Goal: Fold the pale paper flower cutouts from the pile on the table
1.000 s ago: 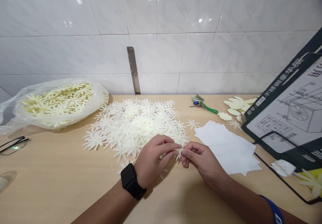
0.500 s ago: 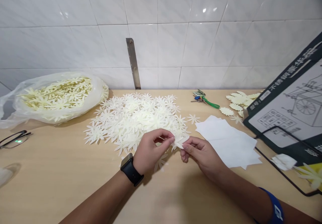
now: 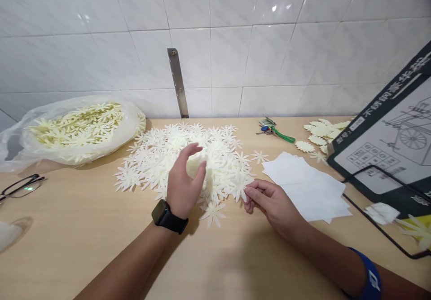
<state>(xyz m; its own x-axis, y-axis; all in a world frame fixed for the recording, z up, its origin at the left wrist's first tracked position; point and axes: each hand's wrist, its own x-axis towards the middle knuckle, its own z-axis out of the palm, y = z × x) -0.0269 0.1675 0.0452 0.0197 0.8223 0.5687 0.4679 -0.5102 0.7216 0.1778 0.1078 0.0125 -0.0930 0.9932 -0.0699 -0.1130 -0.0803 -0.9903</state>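
A wide heap of pale cream flower-shaped cutouts (image 3: 151,165) lies on the wooden table (image 3: 81,219). Over its front part hovers my left hand (image 3: 185,178), thumb and fingers apart, nothing between them. At the heap's right front edge my right hand (image 3: 269,201) pinches one flower cutout (image 3: 240,187) by a petal between thumb and fingers. A single cutout with spread petals (image 3: 213,212) lies between my hands at the front of the heap. To the right of my right hand are overlapping white paper sheets (image 3: 305,185).
On the left stand an open plastic bag (image 3: 133,134) full of yellowish cutouts and a pair of glasses (image 3: 23,187). Keys with a green strap (image 3: 284,136), leaf-shaped cutouts (image 3: 319,134) and a printed box (image 3: 397,143) with a black wire frame (image 3: 370,226) occupy the right.
My left hand has let go of the flower cutout and moved left over the heap, its fingers spreading. My right hand keeps its pinch, almost in place.
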